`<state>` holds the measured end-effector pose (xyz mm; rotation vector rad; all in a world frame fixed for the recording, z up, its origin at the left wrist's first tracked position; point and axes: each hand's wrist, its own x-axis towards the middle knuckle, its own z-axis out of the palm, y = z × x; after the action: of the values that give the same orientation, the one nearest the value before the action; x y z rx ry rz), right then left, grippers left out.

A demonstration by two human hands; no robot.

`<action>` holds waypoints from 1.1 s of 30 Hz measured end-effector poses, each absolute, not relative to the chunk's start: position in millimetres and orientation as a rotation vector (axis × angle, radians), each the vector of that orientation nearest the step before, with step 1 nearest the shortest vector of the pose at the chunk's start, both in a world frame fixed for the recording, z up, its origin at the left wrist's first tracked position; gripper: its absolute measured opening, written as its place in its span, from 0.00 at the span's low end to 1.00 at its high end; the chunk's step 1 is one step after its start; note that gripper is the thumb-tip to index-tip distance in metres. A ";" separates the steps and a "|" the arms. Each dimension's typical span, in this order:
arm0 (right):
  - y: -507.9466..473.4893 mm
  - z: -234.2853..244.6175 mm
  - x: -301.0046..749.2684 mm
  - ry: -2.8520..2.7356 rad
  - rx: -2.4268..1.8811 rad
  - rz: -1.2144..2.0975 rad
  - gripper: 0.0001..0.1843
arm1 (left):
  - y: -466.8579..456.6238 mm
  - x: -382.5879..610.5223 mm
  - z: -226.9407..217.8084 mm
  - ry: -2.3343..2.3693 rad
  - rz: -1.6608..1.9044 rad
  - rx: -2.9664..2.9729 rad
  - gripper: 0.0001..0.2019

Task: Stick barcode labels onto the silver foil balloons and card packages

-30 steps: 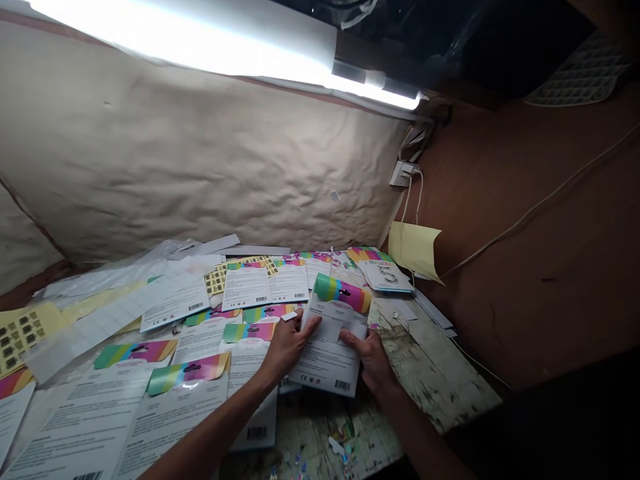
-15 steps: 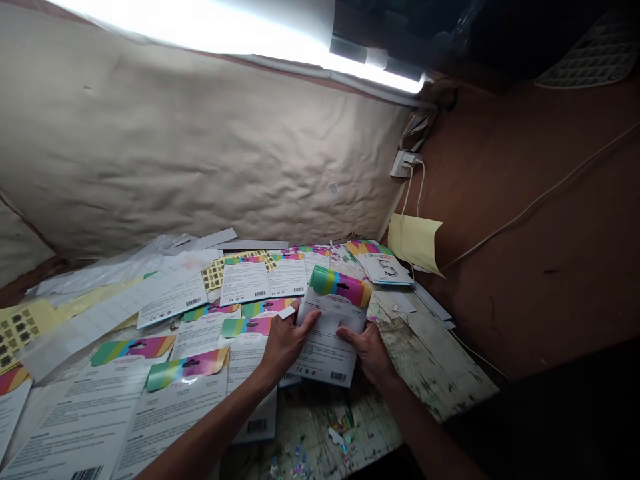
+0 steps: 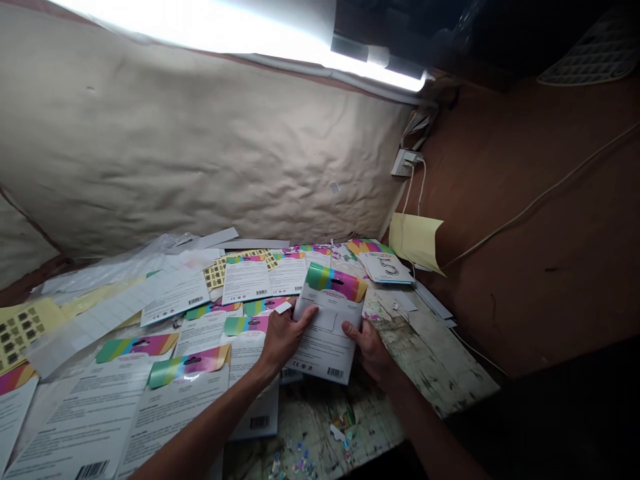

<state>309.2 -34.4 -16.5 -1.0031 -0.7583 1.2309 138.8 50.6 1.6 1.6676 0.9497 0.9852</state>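
White-backed, the packet (image 3: 324,337) (rainbow across the top) is clamped between left hand (image 3: 284,337) and right hand (image 3: 373,348).

The tube light (image 3: 215,30) glares pure white, brightening the wrinkled covering (image 3: 215,147) below it. Right of the light, the brown wall (image 3: 525,200) lies dim; beneath the light, fine print on the held packet (image 3: 320,347) looks soft.

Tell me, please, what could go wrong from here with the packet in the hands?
The small white piece at the left hand's fingers might drop unnoticed. The left forearm passes over other packets, some overlapping, so it could perhaps push them out of line. Shiny bits lie on the table and might cling to the held packet if it is set down there.
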 end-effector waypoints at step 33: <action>-30.5 -24.6 302.6 -0.773 -1.065 1.169 0.25 | 43.3 139.0 6.6 0.975 1.028 1.640 0.17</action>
<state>302.6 -30.5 -24.6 -1.0652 -0.7730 1.1688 139.0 43.3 6.6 1.6402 0.9747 1.0279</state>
